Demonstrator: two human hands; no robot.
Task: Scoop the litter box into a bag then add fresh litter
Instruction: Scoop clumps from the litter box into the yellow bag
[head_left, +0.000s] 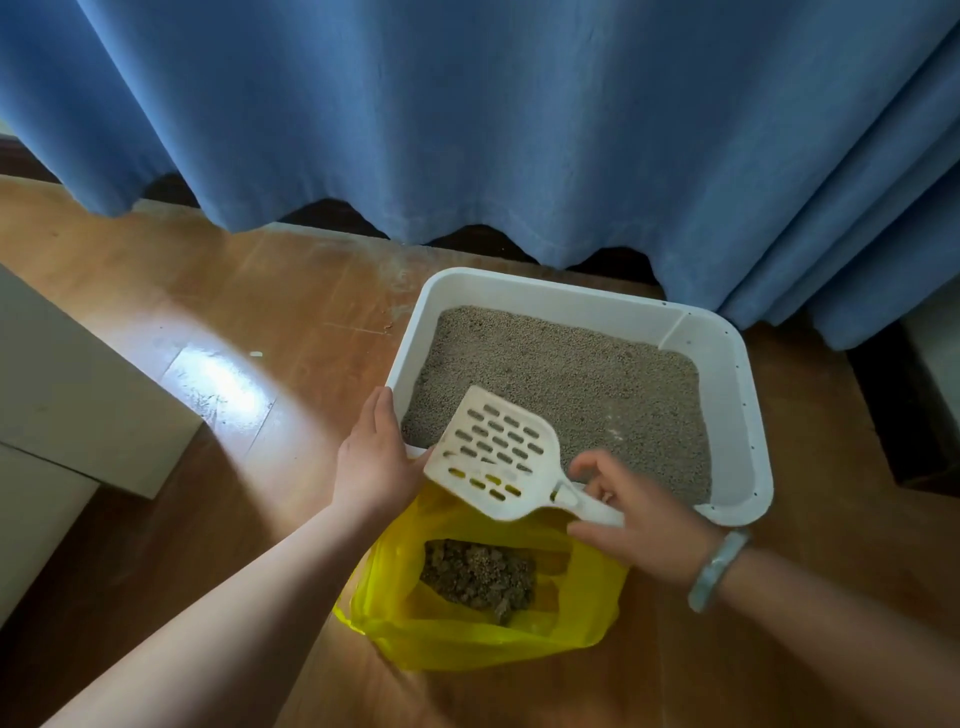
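— Where is the box?
— The box (737, 395) sits on the floor (208, 312) by the curtain (467, 130). One box, one scoop (498, 457), one bag (483, 587).
— Is the scooping done?
— I think mostly. Dark clumps (478, 574) lie in the bag at the box's near edge. The scoop looks empty. Fresh litter is still to add; I see none.
— And the hands?
— The right hand (639, 519) has its fingers clamped on the scoop's handle. The left hand (376, 462) lies flat on the box's left rim, fingers together.

My single head camera looks forward and steeply down from close above, facing the litter box (582, 374) on the floor (234, 322), the blue curtain (467, 114) filling the upper frame.
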